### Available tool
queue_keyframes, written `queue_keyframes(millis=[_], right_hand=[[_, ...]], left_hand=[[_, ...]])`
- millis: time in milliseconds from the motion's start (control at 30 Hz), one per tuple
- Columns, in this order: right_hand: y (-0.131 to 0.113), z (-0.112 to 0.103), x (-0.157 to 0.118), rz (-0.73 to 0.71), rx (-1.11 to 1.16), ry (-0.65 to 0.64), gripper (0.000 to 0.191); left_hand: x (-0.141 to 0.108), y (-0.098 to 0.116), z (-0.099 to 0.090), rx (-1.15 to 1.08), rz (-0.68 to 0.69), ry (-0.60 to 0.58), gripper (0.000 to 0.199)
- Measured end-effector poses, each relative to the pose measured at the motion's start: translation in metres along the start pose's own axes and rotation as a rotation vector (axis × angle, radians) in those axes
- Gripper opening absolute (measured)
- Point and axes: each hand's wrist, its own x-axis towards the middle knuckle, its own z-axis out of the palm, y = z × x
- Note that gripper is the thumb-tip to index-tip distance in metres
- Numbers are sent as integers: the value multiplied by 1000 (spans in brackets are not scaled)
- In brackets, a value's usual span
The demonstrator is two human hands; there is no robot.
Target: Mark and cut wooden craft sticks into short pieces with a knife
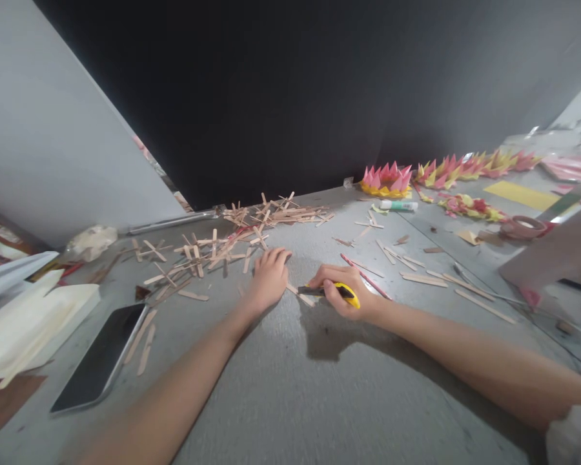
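My right hand (345,290) is closed around a yellow and black utility knife (347,294), its tip pointing left. That tip rests over a short wooden stick (306,299) lying on the grey table. Beside the stick's left end, my left hand (271,274) presses down on the table with its fingers close together; whether something is under the fingertips is hidden. Just beyond my left hand spreads a pile of wooden sticks (271,216), some of them crossed. A red pencil-like rod (365,276) lies right behind my right hand.
A phone (101,355) and an open notebook (62,323) lie at the left. Pink and yellow paper crowns (386,181), a glue stick (398,205), a tape roll (523,227) and loose sticks (484,305) are at the right. A dark panel (271,97) stands behind.
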Motion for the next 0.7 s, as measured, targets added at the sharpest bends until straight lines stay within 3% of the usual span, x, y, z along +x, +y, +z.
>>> queue_keyframes(millis=[100,167,267,367,567,700], right_hand=[[2,-1,-3,-131,-20,14,27],[0,-1,-2,-159,-22,18,28],[-3,-1,0,-104,-1,45,30],[-2,-1,-1,-27,10,90,30],[3,-2,-5,143,84,68,40],[0,-2,-6,106,104,56,43]], left_hand=[[0,-1,1,-42,-4,19,42],[1,-3,2,-68,-89,112,38],[3,-8,1,-111,-317,291,32],[6,-14,-2,-184,-411,316,30],[5,-8,-2,-134,-377,236,28],[-3,5,0,4,-131,135,30]])
